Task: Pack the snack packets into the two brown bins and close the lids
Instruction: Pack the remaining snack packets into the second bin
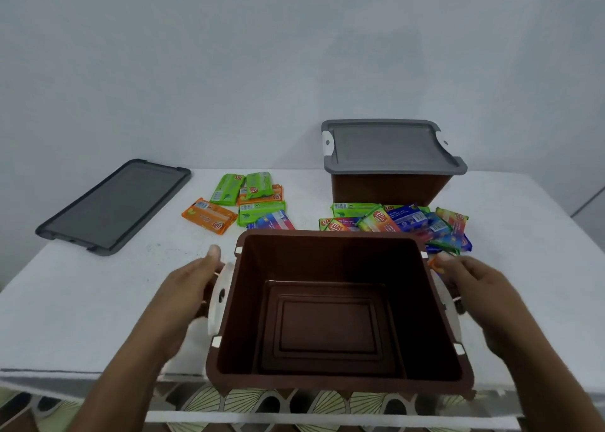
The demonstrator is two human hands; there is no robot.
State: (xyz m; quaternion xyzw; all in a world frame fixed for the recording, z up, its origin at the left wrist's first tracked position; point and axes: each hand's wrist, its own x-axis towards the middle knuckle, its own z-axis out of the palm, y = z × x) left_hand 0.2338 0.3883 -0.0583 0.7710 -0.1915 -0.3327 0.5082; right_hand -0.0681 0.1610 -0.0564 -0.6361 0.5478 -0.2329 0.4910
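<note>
Open brown bin [327,261], empty and upright, at the near edge of the bench [98,300], its near rim overhanging that edge. The left hand [186,297] holds the bin's left side, thumb raised beside the rim and fingers curled behind the white side latch [220,297]. The right hand [478,291] holds the opposite side in the same way, though its fingertips are partly blurred. Neither hand carries a packet.

Judged step: positioning the empty bin before filling. To do this well, seat the bin fully on the bench, away from the overhang and close to both heaps, so that packets travel a short way. Lay them flat in layers rather than loosely, so the lid can later sit level.

Two heaps of snack packets lie just beyond the bin: a green-and-orange heap [248,202] to the left, and a mixed heap [402,222] to the right. Behind the latter stands the second brown bin [389,186] under its grey lid [389,146]. A loose grey lid [114,205] lies flat, well apart at the far left.
</note>
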